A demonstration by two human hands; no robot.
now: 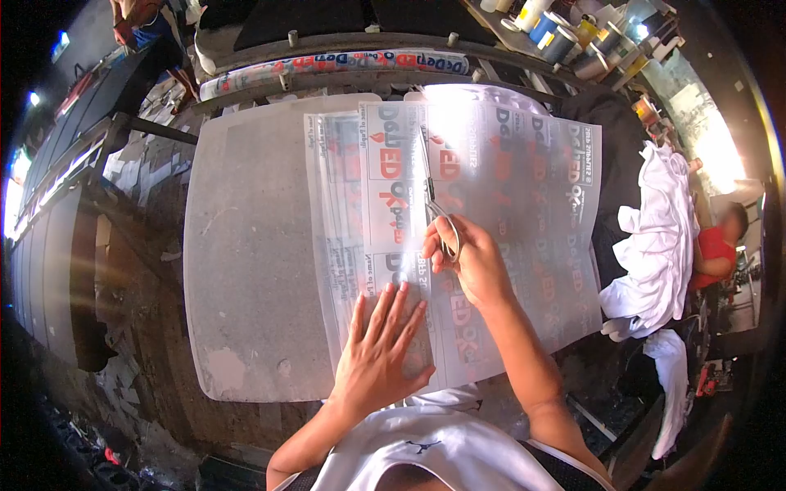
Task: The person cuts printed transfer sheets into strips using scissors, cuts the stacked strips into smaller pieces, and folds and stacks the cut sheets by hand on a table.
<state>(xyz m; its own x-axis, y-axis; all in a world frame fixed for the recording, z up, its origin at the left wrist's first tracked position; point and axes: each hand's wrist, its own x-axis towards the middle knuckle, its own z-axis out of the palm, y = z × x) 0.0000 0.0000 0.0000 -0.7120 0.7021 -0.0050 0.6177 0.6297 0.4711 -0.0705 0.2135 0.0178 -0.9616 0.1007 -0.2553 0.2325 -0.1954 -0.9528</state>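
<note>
A translucent printed sheet [532, 286] with mirrored red and dark lettering lies across the right part of a grey board [254, 245]. My left hand [381, 352] rests flat on the sheet near its lower edge, fingers spread. Scissors [434, 196] are in my right hand [471, 262], its fingers in the handle loops. Their blades point away from me along a line between printed columns. Whether the blades are parted is hard to tell. Smaller printed pieces [332, 164] show at the sheet's left side.
White cloth [659, 237] is heaped at the right, near a person in red [716, 254]. Containers [557, 41] stand at the upper right. A printed roll [336, 64] lies behind the board, by metal rails. Another person [147, 33] is at the upper left.
</note>
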